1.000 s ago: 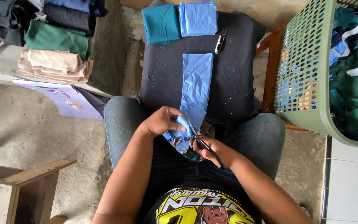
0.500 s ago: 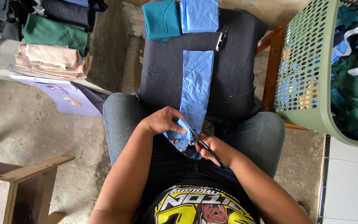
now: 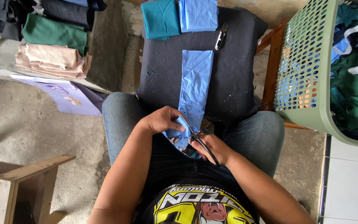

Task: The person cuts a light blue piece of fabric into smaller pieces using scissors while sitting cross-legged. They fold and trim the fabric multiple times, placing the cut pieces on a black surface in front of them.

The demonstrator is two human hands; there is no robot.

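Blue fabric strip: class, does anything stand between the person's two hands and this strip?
Nothing visible does. The left hand already pinches the near end of the blue fabric strip, and the right hand holds scissors right against that same end. The rest of the strip lies uncovered on the dark cushion.

The long light-blue cloth strip (image 3: 195,85) looks soft and matt, lying on a lint-flecked dark fabric cushion (image 3: 162,70). The green perforated plastic basket (image 3: 307,66) at right is smooth; the concrete floor (image 3: 42,128) rough.
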